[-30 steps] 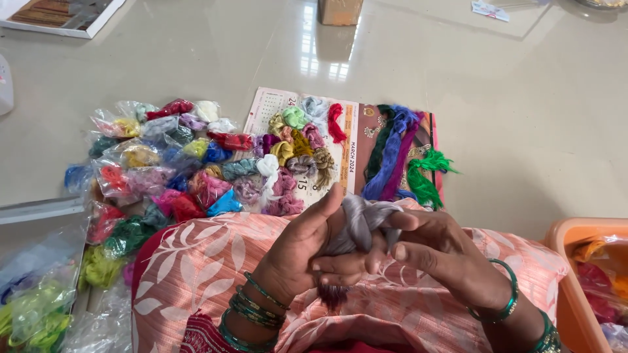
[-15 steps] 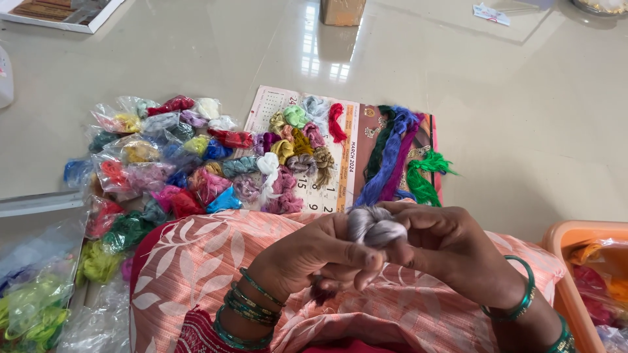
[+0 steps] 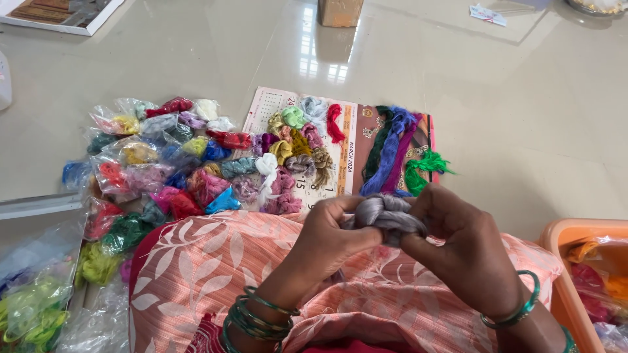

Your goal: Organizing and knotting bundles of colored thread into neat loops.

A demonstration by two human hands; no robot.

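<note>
Grey thread skein point(image 3: 386, 219) sits pinched between both hands, just above the person's lap, in the head view, the only view there is. It is wound into a tight knot-like bundle, and the way it is gripped from 2 sides suggests it is held so to keep the loops from springing loose. Left hand point(image 3: 330, 238) closes its thumb and fingers on the bundle's left end; right hand point(image 3: 461, 245) curls around the right end, fingers shut on it. Both wrists wear green bangles point(image 3: 258, 314), and the forearms rest over a peach leaf-print cloth point(image 3: 196, 268) that covers the knees.

Beyond the hands, many small coloured skeins point(image 3: 196, 163) lie spread on the pale floor point(image 3: 523, 111), some in clear bags, likely within easy reach for sorting. Several rest on a calendar sheet point(image 3: 340, 157), beside long blue and green hanks point(image 3: 392, 147). An orange tub point(image 3: 569, 238) stands at the right edge
</note>
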